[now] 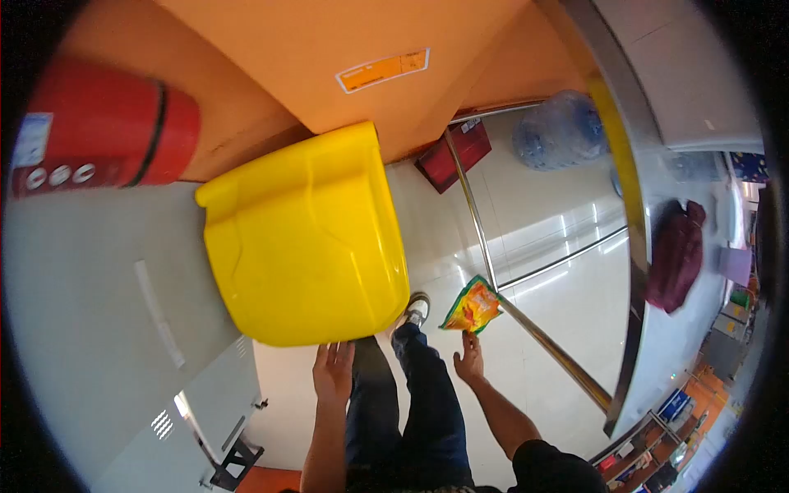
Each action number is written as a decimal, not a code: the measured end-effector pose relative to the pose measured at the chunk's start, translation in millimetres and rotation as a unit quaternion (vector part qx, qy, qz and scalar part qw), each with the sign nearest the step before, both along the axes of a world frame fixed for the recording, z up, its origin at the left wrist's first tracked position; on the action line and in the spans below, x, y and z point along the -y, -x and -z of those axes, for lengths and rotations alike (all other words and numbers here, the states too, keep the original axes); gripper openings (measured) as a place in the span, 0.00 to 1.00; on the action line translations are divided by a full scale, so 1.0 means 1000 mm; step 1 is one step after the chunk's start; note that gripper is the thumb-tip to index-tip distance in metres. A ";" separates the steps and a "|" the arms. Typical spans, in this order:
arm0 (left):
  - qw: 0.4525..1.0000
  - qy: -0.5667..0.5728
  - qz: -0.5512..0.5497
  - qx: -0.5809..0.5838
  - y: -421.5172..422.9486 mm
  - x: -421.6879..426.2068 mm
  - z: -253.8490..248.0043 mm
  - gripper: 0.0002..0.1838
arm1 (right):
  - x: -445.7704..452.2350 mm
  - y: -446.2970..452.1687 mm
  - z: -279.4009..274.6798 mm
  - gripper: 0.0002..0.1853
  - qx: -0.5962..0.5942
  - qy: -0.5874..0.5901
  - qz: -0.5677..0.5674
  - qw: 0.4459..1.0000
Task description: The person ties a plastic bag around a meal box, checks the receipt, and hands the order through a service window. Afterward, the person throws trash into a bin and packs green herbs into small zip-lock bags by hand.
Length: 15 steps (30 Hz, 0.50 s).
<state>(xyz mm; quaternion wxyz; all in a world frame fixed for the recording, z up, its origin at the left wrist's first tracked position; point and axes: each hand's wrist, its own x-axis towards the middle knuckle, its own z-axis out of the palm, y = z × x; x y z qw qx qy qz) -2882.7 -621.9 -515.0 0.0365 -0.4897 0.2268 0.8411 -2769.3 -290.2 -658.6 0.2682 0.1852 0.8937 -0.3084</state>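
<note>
My left hand meets near edge of yellow bin, grip unclear; right hand pinches bright packet by corner.

Packet in right hand, left perhaps touching bin

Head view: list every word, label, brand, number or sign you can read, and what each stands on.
No words or numbers are legible.
Packet: print too blurred to read.
Orange panel: orange label, too small to read.
Red cylinder: white round symbols, details unclear; pale label, blurred.
Red box: small label, unreadable.
</note>
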 end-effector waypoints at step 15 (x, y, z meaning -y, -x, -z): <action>0.986 0.003 0.122 -0.112 0.058 0.050 -0.170 0.21 | 0.138 0.091 -0.254 0.30 -0.210 0.010 -0.171 0.963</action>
